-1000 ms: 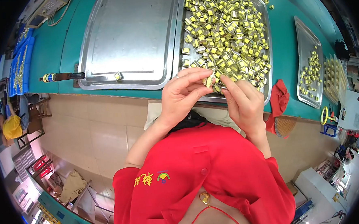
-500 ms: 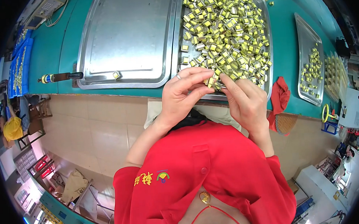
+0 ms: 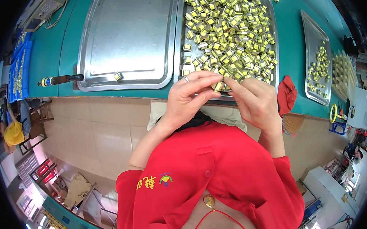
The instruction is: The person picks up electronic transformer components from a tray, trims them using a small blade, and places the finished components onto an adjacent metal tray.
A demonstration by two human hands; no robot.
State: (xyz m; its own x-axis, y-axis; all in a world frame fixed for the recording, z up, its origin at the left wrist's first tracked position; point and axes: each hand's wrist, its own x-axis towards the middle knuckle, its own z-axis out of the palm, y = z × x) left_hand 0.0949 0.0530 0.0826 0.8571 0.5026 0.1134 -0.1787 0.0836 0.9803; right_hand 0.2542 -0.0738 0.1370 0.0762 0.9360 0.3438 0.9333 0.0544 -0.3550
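Note:
Over the near edge of a metal tray (image 3: 175, 52), my left hand (image 3: 187, 98) and my right hand (image 3: 256, 103) meet at their fingertips. Between them is a small yellow-taped transformer (image 3: 218, 87), partly covered by the fingers. My left thumb and fingers are closed on it from one side, and a ring shows on this hand. From the other side, my right index finger and thumb pinch at it. Just beyond my hands, a large heap of similar transformers (image 3: 233, 33) fills much of the tray.
To the left, another metal tray (image 3: 126, 43) carries a single transformer (image 3: 117, 76). A black-handled tool (image 3: 61, 80) lies by its corner. At right are a red cloth (image 3: 286, 95), a smaller tray (image 3: 311, 33) with more transformers, and a yellow ring-shaped item (image 3: 333, 112). Blue bins (image 3: 20, 73) stand far left.
My right hand has shifted slightly right and its fingers have changed angle on the transformer. My left hand stays nearly in place. The whole view has moved a little.

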